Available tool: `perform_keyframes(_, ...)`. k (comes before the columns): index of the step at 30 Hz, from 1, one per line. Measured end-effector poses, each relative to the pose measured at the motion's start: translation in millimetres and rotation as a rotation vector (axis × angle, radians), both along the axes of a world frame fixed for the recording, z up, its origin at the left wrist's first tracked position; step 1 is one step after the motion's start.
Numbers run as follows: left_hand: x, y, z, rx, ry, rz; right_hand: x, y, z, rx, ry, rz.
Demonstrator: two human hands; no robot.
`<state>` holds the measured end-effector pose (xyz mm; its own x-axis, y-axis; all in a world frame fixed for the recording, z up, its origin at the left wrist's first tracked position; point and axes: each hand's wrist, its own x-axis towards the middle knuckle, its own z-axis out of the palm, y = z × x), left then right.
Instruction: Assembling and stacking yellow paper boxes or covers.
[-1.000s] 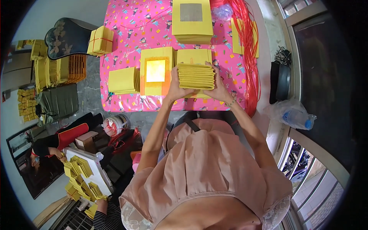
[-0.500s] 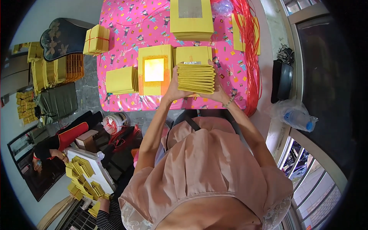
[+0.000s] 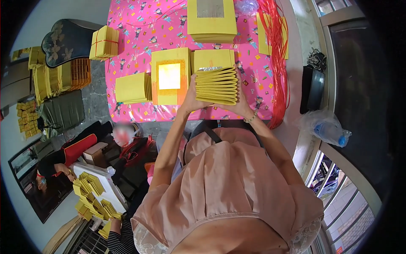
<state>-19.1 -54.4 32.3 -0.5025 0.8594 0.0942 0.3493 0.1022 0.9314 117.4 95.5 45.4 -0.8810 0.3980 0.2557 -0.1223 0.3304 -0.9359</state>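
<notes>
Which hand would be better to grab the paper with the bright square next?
Probably the left hand: it's close beside the bright-square paper. The right hand is farther away, across the folded yellow stack. Both hands hold that stack, so the left would have to let go first.

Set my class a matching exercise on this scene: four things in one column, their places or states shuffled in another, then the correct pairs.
Things
1. folded yellow stack
2. tied yellow bundle
3. red strands
4. large yellow stack

Places or states
A. along the right side of the pink cloth
B. with a grey square on top
C. between the left hand and the right hand
D. at the cloth's left edge

Pairs: 1-C, 2-D, 3-A, 4-B
</notes>
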Motion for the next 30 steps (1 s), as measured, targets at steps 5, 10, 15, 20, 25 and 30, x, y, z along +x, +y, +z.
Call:
perform_keyframes(5, 1, 0, -2, -0.005, 0.043, 0.001, 0, 2, -6, -0.049, -0.033, 0.009)
perform_keyframes(10, 0, -3, -4, -0.043, 0.164, 0.034, 7, 11, 18, -0.090, -0.084, 0.073)
perform_keyframes(15, 1, 1, 4, 0.048, -0.052, 0.046, 3, 20, 49, 0.063, -0.083, -0.072)
perform_keyframes(20, 0, -1, 3, 0.044, -0.080, 0.022, -24, 12, 49, -0.144, -0.178, -0.140)
perform_keyframes(25, 5, 3, 8, 0.072, -0.228, 0.038, -21, 16, 46, -0.178, -0.260, -0.106)
perform_keyframes(30, 4, -1, 3, 0.080, -0.190, 0.061, -24, 7, 93, 0.543, -0.268, -0.219)
